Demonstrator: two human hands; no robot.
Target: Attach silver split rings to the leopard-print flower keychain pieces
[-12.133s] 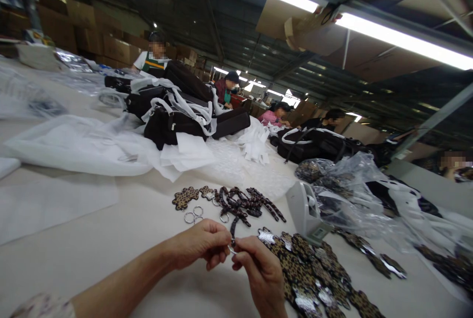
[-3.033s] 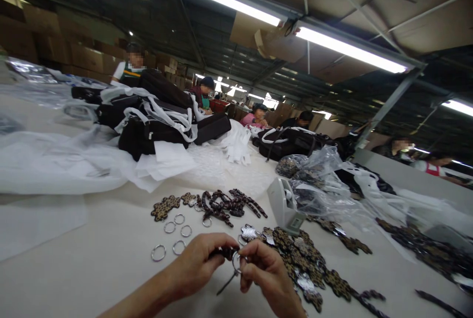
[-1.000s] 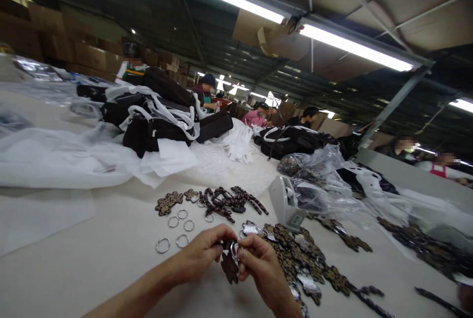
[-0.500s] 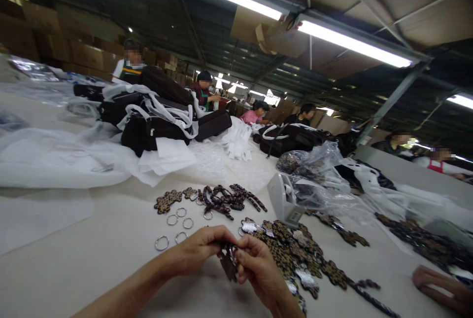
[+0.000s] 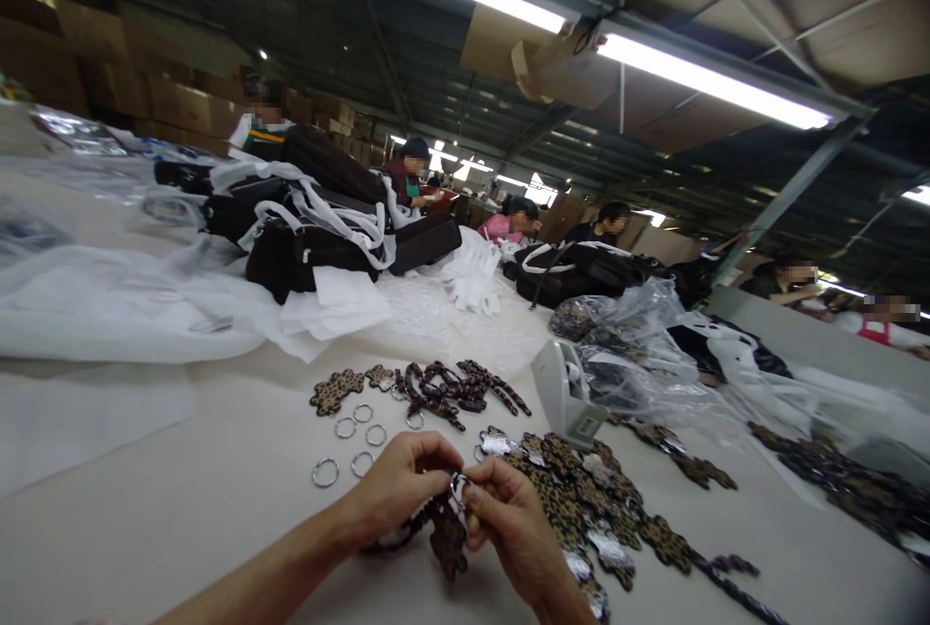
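Both hands meet over the table at the bottom middle. My left hand (image 5: pixel 403 489) pinches a metal ring (image 5: pixel 457 491) from the left, thumb and fingers closed. From the other side my right hand (image 5: pixel 512 514) has its thumb and forefinger closed on the same ring. Below the ring hangs a dark brown, flower-shaped charm (image 5: pixel 449 546). A dark twisted strap (image 5: pixel 398 536) shows beneath my left hand; how it joins the ring is hidden by fingers. Several loose split rings (image 5: pixel 325 473) lie left of my hands, and a pile of leopard-print charms (image 5: pixel 552 484) lies to the right.
Dark braided straps (image 5: pixel 443 392) and a leopard-print piece (image 5: pixel 338 392) lie beyond my hands. A white tape dispenser (image 5: pixel 567 392) stands behind the charm pile. Farther back are black bags (image 5: pixel 312 252), clear plastic bags (image 5: pixel 639 344) and white wrapping (image 5: pixel 131 300). Several people work beyond.
The ring and more of the charm now show between my hands, and the strap has come into sight under my left hand. Another person's hand at the right edge has left view.
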